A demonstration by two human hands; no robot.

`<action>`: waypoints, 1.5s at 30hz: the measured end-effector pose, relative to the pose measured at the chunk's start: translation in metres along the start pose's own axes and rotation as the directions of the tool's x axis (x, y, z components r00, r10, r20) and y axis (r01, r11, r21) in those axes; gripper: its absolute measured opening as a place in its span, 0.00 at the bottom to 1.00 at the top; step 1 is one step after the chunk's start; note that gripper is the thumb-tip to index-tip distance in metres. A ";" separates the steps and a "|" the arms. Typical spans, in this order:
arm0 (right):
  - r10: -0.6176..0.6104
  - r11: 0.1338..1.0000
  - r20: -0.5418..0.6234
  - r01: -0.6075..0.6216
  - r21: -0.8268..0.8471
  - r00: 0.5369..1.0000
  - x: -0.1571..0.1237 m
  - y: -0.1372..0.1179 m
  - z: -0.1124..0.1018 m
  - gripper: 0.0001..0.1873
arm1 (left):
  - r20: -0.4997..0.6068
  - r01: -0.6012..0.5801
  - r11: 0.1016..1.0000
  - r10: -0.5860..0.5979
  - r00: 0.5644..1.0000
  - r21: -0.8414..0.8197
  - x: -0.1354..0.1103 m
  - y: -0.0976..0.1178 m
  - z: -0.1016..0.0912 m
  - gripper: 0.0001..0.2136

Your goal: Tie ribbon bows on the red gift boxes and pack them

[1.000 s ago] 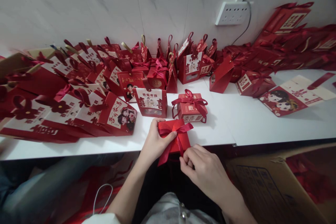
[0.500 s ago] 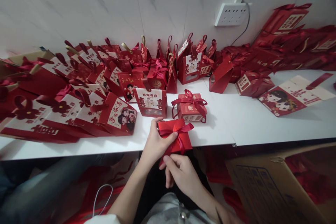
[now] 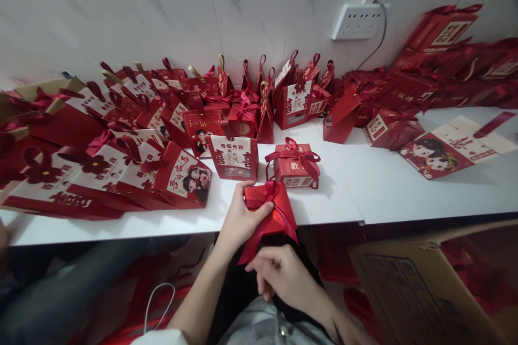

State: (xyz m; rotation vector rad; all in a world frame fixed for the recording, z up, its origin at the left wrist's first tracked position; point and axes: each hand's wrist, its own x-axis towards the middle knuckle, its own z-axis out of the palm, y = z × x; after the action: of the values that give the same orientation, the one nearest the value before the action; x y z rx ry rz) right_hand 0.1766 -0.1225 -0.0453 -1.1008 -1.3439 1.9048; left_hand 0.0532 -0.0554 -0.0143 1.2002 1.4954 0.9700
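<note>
My left hand is wrapped around the left side of a red gift box, its thumb pressing on the ribbon knot on the lid. Dark red satin ribbon crosses the box; one tail slants down left, another falls over the right edge. Below the box, my right hand has curled fingers, with the tips at the end of the left tail; the pinch itself is partly hidden. Just behind the box stand a small bow-tied box and a red-and-white handled box.
Many red gift boxes crowd the left of the white table. More boxes are piled right, by the wall. A flat printed box lies nearer. An open cardboard carton is below right. A power strip hangs on the wall.
My right hand has moved down, away from the box. The ribbon's left tail now stretches lower, and a bow loop stands up behind my left thumb. My left hand keeps its hold.
</note>
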 end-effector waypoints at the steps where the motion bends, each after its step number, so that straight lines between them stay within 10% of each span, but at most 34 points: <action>1: -0.005 0.999 -0.021 0.006 0.033 1.000 -0.003 -0.001 -0.007 0.29 | 0.002 0.002 1.000 -0.002 1.000 0.007 0.000 0.000 0.000 0.23; 7: -0.084 0.996 -0.359 0.080 -0.026 0.930 -0.012 -0.011 -0.034 0.27 | 0.008 -0.003 1.000 0.003 1.000 0.006 0.000 0.002 0.002 0.22; 21: -0.295 0.829 -0.064 0.222 -0.513 0.953 -0.025 -0.015 -0.050 0.22 | 0.033 -0.011 0.999 0.010 0.999 0.038 0.000 0.003 0.003 0.24; 27: -0.499 0.791 -0.436 0.189 -0.581 0.749 0.006 -0.061 -0.079 0.18 | -0.159 -0.195 0.981 0.194 0.968 0.009 0.000 -0.007 -0.004 0.21; 30: -0.465 0.742 -0.431 0.075 -0.666 0.773 0.034 -0.079 -0.074 0.17 | -0.251 -0.251 0.957 0.281 0.926 0.148 -0.002 -0.009 -0.009 0.14; 35: -0.464 0.646 -0.395 -0.002 -0.764 0.793 0.057 -0.083 -0.061 0.13 | -0.106 -0.128 0.952 0.163 0.981 0.277 -0.007 -0.006 -0.012 0.14; 45: -0.277 0.960 -0.581 0.204 -0.190 0.765 0.027 -0.047 -0.060 0.16 | -0.144 -0.203 0.961 0.232 0.962 0.189 -0.009 -0.008 -0.005 0.14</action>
State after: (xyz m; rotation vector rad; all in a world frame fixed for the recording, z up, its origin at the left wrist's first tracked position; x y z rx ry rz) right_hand 0.2139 -0.0551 -0.0195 -1.3667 -1.1552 1.1448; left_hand 0.0467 -0.0656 -0.0194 1.4639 1.6281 1.1268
